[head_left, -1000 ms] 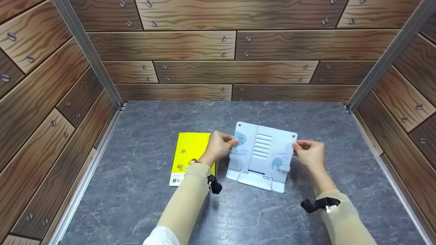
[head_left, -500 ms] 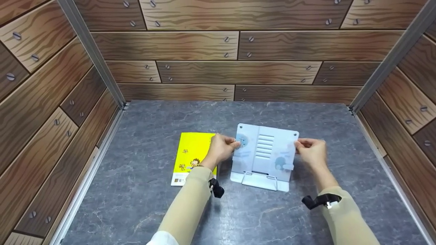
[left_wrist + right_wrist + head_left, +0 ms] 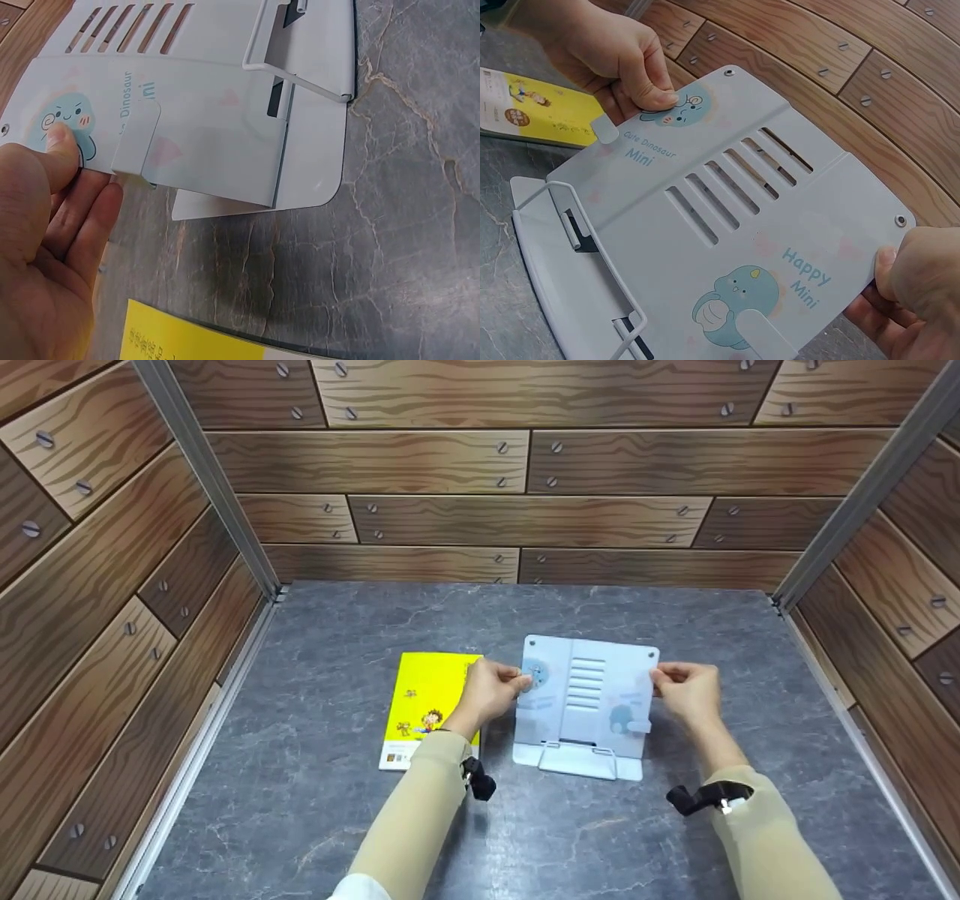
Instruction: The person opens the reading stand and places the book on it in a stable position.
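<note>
A pale blue-white book stand with slots and cartoon dinosaurs stands tilted back on the grey tabletop. My left hand pinches its left edge, thumb on the front over a dinosaur print, as the left wrist view also shows. On the opposite edge, my right hand pinches the panel between thumb and fingers. A wire bracket lies across the stand's base ledge, and a small clip sticks out at each side. Left of the stand lies a yellow book, partly covered by my left hand and forearm.
Wood-patterned walls enclose the table at the back and both sides. Metal rails run along the side edges. Grey marbled tabletop surrounds the book and the stand.
The stand's panel has turned slightly, and its base has shifted a little to the right in the view. Both hands keep their hold on its edges. The camera view has shifted slightly.
</note>
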`<act>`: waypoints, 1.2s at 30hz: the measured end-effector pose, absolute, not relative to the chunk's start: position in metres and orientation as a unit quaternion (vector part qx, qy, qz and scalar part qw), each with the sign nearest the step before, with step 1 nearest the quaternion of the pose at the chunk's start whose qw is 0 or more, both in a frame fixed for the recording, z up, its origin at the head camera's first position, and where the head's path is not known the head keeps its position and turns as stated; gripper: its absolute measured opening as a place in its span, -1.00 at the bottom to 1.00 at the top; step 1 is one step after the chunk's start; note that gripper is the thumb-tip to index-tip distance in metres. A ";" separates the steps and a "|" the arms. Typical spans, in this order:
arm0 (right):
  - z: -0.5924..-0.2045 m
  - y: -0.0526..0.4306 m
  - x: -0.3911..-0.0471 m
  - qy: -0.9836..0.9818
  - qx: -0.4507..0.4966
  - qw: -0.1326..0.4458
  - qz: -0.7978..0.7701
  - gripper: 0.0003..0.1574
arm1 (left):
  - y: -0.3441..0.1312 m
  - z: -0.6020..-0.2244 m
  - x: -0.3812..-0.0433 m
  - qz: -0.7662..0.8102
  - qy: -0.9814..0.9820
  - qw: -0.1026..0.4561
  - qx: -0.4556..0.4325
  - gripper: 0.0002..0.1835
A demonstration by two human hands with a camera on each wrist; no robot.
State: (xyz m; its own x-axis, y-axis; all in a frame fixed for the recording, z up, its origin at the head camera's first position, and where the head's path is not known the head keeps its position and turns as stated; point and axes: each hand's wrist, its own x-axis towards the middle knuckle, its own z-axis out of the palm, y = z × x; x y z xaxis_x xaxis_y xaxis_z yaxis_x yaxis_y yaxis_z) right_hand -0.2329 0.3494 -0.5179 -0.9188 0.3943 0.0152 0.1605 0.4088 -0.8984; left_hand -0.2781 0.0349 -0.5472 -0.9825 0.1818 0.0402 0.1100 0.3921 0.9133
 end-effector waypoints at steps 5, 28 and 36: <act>-0.518 0.350 -0.234 -0.829 -0.168 0.111 0.521 -0.69 | 0.035 -0.548 -0.276 0.548 0.831 0.026 0.096 -0.86; -0.517 0.352 -0.238 -0.841 -0.163 0.107 0.505 -0.68 | 0.037 -0.550 -0.274 0.550 0.829 0.017 0.100 -0.84; -0.515 0.350 -0.235 -0.835 -0.152 0.115 0.516 -0.69 | 0.037 -0.551 -0.272 0.562 0.823 0.009 0.088 -0.86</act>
State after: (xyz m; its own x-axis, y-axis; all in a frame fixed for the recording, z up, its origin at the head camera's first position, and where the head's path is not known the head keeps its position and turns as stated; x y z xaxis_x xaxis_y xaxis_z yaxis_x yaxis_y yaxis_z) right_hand -0.2347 0.3499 -0.5149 -0.9277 0.3717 0.0347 0.1352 0.4212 -0.8969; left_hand -0.2717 0.0370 -0.5508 -0.9843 0.1554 0.0839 0.1347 0.3534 0.9257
